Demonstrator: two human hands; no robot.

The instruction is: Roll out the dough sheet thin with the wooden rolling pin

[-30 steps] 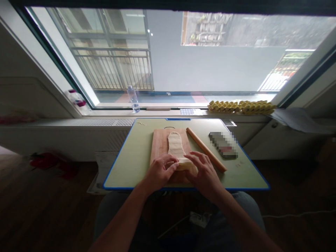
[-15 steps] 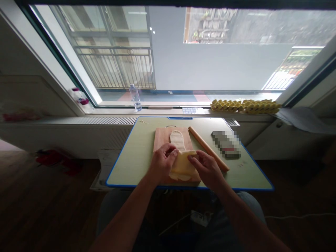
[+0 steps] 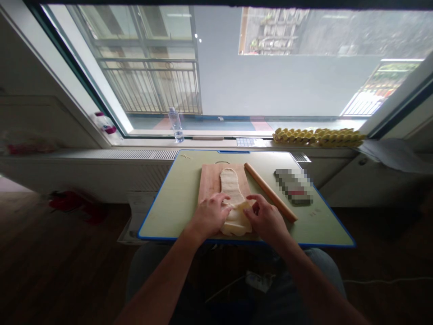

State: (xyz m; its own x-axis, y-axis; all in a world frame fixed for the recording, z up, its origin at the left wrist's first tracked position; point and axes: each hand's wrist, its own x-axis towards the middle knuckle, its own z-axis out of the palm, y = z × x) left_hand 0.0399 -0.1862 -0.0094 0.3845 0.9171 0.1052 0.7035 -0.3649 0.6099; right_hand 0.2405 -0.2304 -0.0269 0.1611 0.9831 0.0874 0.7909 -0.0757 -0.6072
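A long strip of pale rolled-out dough (image 3: 231, 185) lies on a wooden cutting board (image 3: 210, 176). Its near part is wider and yellower, with a fold across it close to the board's front edge. My left hand (image 3: 211, 214) rests at the dough's left side, fingers apart and fingertips on the surface. On the opposite side, my right hand (image 3: 267, 217) has its thumb and bent fingers spread at the dough's right edge. Neither hand pinches the dough. Right of the board, a wooden rolling pin (image 3: 270, 192) lies at a slant.
The board stands on a pale green table (image 3: 169, 203) with blue edging. A pixelated, phone-shaped object (image 3: 293, 186) lies on its right. Along the windowsill are a clear bottle (image 3: 176, 125) and yellow egg cartons (image 3: 318, 136). A red object (image 3: 72, 203) sits on the left floor.
Both hands have let go of the dough edge they were pinching up. That part has come down onto the board, and the fingers have spread.
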